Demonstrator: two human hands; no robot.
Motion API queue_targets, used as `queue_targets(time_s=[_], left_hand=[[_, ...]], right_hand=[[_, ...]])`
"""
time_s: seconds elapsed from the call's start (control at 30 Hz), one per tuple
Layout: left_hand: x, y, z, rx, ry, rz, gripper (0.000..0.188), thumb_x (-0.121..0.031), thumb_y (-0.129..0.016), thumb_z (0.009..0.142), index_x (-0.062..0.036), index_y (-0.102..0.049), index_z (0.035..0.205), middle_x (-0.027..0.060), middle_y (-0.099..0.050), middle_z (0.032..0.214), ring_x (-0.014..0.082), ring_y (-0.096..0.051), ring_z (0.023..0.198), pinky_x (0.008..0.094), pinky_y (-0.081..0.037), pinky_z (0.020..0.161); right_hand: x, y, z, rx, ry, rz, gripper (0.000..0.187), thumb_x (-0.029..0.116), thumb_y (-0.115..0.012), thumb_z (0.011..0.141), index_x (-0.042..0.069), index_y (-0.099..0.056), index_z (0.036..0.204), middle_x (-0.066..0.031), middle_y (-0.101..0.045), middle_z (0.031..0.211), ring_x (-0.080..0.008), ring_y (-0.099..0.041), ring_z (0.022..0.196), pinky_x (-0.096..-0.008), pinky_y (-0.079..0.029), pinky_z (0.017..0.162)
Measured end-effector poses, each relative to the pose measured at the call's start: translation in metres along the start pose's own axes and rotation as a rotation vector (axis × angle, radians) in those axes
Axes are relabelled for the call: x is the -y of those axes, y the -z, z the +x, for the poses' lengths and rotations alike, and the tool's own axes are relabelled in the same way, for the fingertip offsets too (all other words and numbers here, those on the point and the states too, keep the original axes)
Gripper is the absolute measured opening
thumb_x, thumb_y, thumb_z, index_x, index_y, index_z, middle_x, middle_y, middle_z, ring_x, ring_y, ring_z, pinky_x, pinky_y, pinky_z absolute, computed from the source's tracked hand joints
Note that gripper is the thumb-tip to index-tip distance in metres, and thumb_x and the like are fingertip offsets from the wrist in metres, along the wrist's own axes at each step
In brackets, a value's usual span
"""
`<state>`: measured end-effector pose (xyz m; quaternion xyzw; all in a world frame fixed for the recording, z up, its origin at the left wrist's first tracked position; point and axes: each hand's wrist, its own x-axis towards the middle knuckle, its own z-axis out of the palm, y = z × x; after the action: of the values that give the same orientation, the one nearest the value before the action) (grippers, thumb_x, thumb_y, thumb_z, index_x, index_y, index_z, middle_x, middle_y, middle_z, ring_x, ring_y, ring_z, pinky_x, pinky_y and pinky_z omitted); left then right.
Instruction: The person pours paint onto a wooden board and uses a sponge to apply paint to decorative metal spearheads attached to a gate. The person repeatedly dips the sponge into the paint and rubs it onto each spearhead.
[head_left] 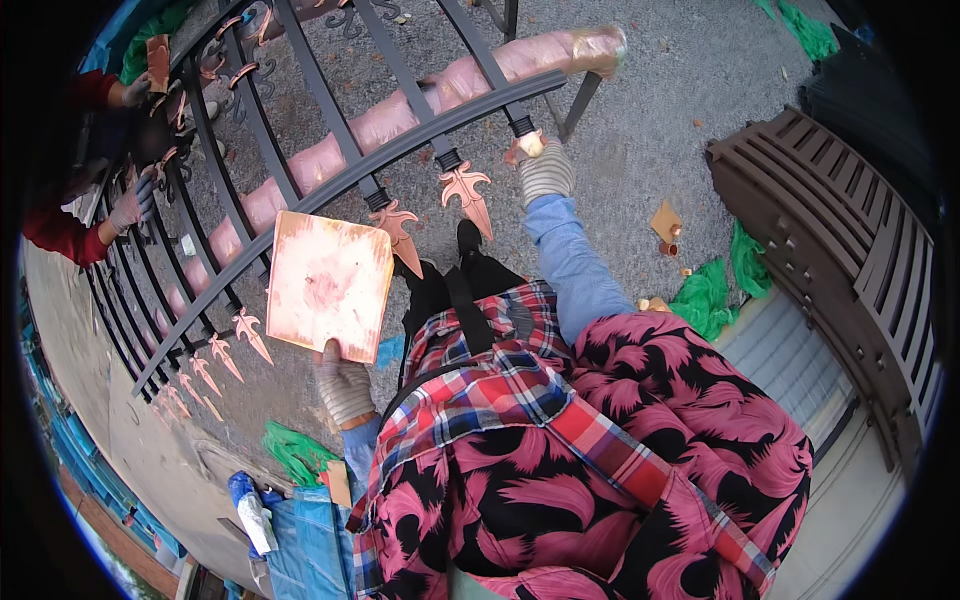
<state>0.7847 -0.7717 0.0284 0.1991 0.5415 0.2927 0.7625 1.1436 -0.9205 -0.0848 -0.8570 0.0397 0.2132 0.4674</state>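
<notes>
My left hand [345, 385], in a striped knit glove, grips the lower edge of a square board [330, 285] smeared with copper-pink paint. My right hand [547, 172], gloved too, is closed around a small pale pad, perhaps a sponge [531, 144]. It is pressed at the end of the last bar of a dark metal railing [440, 122], and the bar's tip is hidden there. Copper-coloured spearheads [466, 197] point toward me from the other bars. One spearhead [398, 235] lies just past the board's right corner.
A wrapped pink roll [340, 160] on a metal stand [580, 105] runs beneath the railing. At the left, a co-worker's gloved hands [132, 203] are at the same railing. Brown slatted panels [820, 240] stand at the right, near green netting [705, 300]. Blue sheeting [308, 540] lies lower left.
</notes>
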Motion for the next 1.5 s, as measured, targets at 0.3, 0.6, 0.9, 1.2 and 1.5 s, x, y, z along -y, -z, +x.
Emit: queue_targets(time_s=[0.3,0.6,0.9,1.2,1.5], left_hand=[[0.001,-0.004,0.009,-0.019,0.052,-0.016,0.038,-0.006,-0.055,0.080,-0.0023,-0.045,0.116,0.0086,-0.051,0.115,0.0198,-0.047,0.106,0.0329,-0.037,0.092],[-0.004,-0.020,0.003,0.063,0.058,-0.005,0.037,-0.003,-0.056,0.078,-0.0015,-0.046,0.113,0.0095,-0.051,0.114,0.0207,-0.049,0.104,0.0341,-0.040,0.090],[-0.007,-0.013,0.003,0.008,0.074,-0.012,0.039,-0.002,-0.058,0.076,-0.0010,-0.045,0.113,0.0101,-0.052,0.112,0.0202,-0.050,0.101,0.0320,-0.041,0.088],[-0.026,-0.004,0.026,0.115,0.144,0.058,0.042,-0.002,-0.058,0.076,-0.0008,-0.044,0.115,0.0104,-0.051,0.113,0.0216,-0.049,0.104,0.0341,-0.041,0.090],[-0.048,-0.003,0.042,0.198,0.174,0.131,0.048,-0.003,-0.061,0.073,-0.0024,-0.043,0.118,0.0096,-0.050,0.115,0.0216,-0.048,0.106,0.0348,-0.040,0.091]], right_hand=[[0.017,0.004,-0.017,0.052,-0.054,-0.630,0.047,0.027,-0.074,0.061,0.000,-0.056,0.096,-0.0156,-0.061,0.081,-0.0284,-0.060,0.075,-0.0331,-0.047,0.068],[-0.012,-0.051,-0.024,0.005,-0.187,-0.155,0.045,0.020,-0.073,0.064,-0.004,-0.051,0.097,-0.0133,-0.060,0.081,-0.0220,-0.059,0.075,-0.0335,-0.047,0.066],[0.020,-0.032,-0.043,-0.084,-0.233,-0.214,0.042,0.022,-0.069,0.069,-0.003,-0.055,0.099,-0.0158,-0.062,0.084,-0.0229,-0.062,0.072,-0.0324,-0.049,0.063],[0.012,-0.051,-0.052,0.021,-0.278,-0.410,0.038,0.028,-0.066,0.068,0.001,-0.056,0.093,-0.0199,-0.059,0.086,-0.0328,-0.058,0.079,-0.0394,-0.047,0.068],[0.014,-0.041,-0.055,-0.043,-0.344,-0.326,0.047,0.020,-0.070,0.064,-0.003,-0.053,0.101,-0.0174,-0.060,0.086,-0.0264,-0.060,0.079,-0.0327,-0.046,0.072]])
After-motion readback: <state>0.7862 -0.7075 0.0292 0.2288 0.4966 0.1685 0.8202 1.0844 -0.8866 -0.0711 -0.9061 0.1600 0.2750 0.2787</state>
